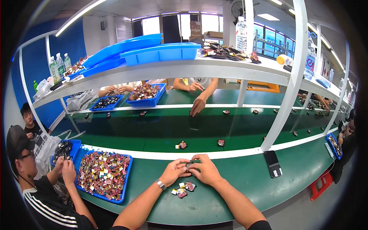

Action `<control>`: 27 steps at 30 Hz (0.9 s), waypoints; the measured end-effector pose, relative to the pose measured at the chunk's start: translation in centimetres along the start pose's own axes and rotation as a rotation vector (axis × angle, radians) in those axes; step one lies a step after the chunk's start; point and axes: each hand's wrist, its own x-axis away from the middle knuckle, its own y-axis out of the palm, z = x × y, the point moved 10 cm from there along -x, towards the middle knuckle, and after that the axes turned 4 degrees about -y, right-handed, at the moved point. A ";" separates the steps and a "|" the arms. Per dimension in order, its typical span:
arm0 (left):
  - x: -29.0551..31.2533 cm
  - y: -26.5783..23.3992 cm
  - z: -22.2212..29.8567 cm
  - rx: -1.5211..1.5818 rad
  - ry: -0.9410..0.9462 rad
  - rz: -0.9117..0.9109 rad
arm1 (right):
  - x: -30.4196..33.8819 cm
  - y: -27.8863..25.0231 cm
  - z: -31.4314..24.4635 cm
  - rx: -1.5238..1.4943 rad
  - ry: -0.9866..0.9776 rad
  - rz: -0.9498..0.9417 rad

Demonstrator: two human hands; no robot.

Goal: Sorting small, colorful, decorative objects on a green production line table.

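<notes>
Above the near edge of the green worktop [234,180], my left hand [174,172] and my right hand [207,171] meet with fingers closed on one small dark piece [188,165]. Its exact kind is too small to make out and the fingers partly cover it. A metal-banded watch is on my left wrist. Just below my hands lie several small electronic assemblies [181,191], dark red and black with white and yellow bits. To the left, a blue tray [126,180] is heaped with many more of the same kind.
Beyond a white rail runs a green conveyor belt [126,130] with scattered assemblies. A black phone-like device [272,164] lies right, near a white post [285,96]. An overhead shelf [161,71] carries blue trays and bottles. Co-workers sit at left, across and far right.
</notes>
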 end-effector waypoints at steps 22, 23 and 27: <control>0.3 0.1 -0.1 0.007 -0.016 -0.029 | 0.7 1.4 1.3 -0.184 0.136 0.006; 0.3 0.1 0.0 0.017 -0.010 -0.030 | 0.8 1.4 1.2 -0.168 0.143 0.020; -0.5 0.6 -0.5 0.054 -0.003 -0.049 | 1.3 0.7 1.5 -0.160 0.125 0.086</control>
